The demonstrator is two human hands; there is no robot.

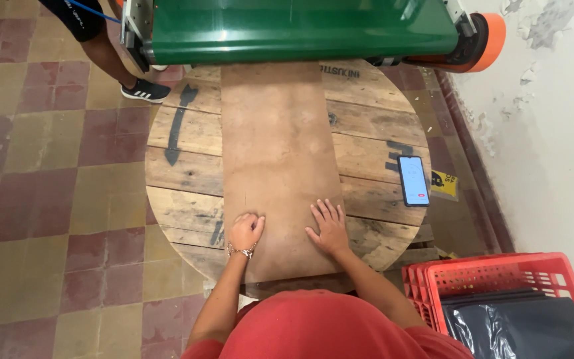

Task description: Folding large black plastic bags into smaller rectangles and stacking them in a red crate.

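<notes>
Brown sheet (277, 166), leather-like or thin board, lies lengthwise down the middle of the round plank desk (181, 166), its far end running under the green machine (300, 30) at the top of the head view. Near end reaches the desk edge closest to you.

Your left hand (246, 231) sits on the sheet's left margin, fingers curled under into a loose fist, knuckles pressing down; bracelet at the wrist. Whether it pinches the sheet's edge, you cannot tell from this angle.

Your right hand (329, 226) lies flat on the sheet near its right edge, palm down, fingers spread and pointing away from you. Nothing held in it.

Desk surface: weathered planks, a black arrow (179, 123) painted left of the sheet. A phone (413, 180) with lit screen rests on the planks well to the right of your right hand, apart from the sheet.

An orange roller end (486, 40) shows at the machine's right side. A red plastic crate (499, 286) with dark plastic inside stands on the floor at lower right, by the wall. Another person's leg and black shoe (144, 90) stand on the tiled floor at upper left, beside the machine.
</notes>
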